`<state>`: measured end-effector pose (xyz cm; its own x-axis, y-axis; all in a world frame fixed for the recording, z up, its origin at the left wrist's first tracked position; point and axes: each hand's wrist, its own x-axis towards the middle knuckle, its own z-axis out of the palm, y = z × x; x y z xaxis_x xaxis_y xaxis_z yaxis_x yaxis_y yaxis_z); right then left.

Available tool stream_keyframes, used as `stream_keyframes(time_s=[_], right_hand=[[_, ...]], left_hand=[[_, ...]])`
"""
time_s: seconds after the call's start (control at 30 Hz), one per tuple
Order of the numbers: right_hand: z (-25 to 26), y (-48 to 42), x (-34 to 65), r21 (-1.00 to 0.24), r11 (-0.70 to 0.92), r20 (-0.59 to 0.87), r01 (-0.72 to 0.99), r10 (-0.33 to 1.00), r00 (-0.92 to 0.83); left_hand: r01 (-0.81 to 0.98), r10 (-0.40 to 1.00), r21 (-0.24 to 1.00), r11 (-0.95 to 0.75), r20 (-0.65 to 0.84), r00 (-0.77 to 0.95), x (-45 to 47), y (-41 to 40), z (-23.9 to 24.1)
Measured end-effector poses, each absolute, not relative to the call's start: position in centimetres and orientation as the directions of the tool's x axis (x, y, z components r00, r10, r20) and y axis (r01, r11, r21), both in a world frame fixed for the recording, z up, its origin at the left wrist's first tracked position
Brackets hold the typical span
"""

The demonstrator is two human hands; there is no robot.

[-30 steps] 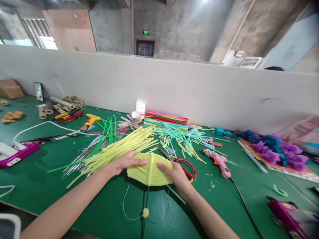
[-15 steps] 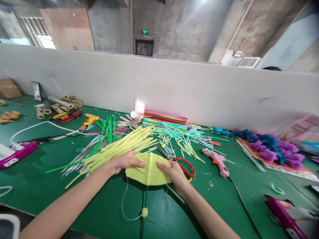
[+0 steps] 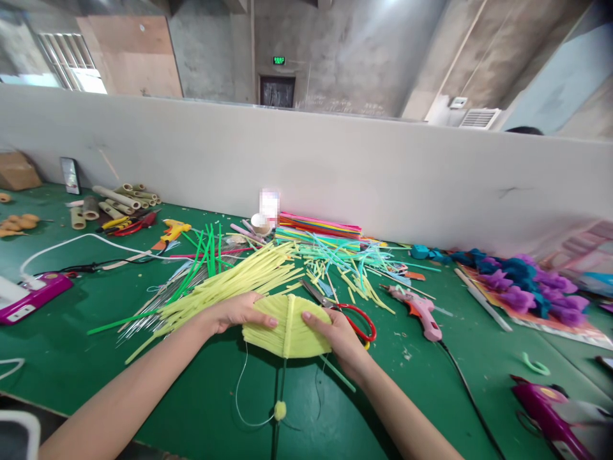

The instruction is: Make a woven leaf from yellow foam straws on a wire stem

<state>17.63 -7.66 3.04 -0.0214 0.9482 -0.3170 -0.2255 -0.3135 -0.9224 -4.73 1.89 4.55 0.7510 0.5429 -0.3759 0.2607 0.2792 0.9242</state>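
Note:
Between both hands I hold a yellow pipe-cleaner leaf (image 3: 288,342) with a raised middle rib. My left hand (image 3: 239,314) pinches its left side, thumb on top and fingers hidden beneath. On the right side my right hand (image 3: 339,335) grips it the same way. A thin stem runs down from the rib toward me, with a small yellow fuzzy ball (image 3: 280,410) on it. A thin white thread (image 3: 236,396) loops below the leaf. Just beyond my right hand lie red-handled scissors (image 3: 357,322), partly covered by it.
Yellow pipe cleaners (image 3: 230,281) lie heaped behind my left hand, with cut green and blue pieces (image 3: 335,255) farther back. A pink glue gun (image 3: 421,313) and its cord lie at right. Purple and teal fuzzy flowers (image 3: 522,284), bamboo tubes (image 3: 117,203) and a purple power strip (image 3: 38,297) surround.
The leaf and both hands have shifted very slightly to the right in view. The grip of both hands looks the same.

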Motion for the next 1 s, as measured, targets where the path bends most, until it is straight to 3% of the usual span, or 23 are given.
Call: stream_keyframes(time_s=[0.27, 1.0], right_hand=[[4.0, -8.1, 18.4, -0.946, -0.325, -0.317, -0.008, 0.926, -0.207], [3.7, -7.9, 18.7, -0.934, -0.346, -0.323, -0.091, 0.925, -0.198]], left_hand=[[0.338, 0.451, 0.923, 0.184, -0.385, 0.805, -5.4, 2.1, 4.4], [0.296, 0.482, 0.933, 0.206, -0.36, 0.799, -5.4, 2.3, 4.3]])
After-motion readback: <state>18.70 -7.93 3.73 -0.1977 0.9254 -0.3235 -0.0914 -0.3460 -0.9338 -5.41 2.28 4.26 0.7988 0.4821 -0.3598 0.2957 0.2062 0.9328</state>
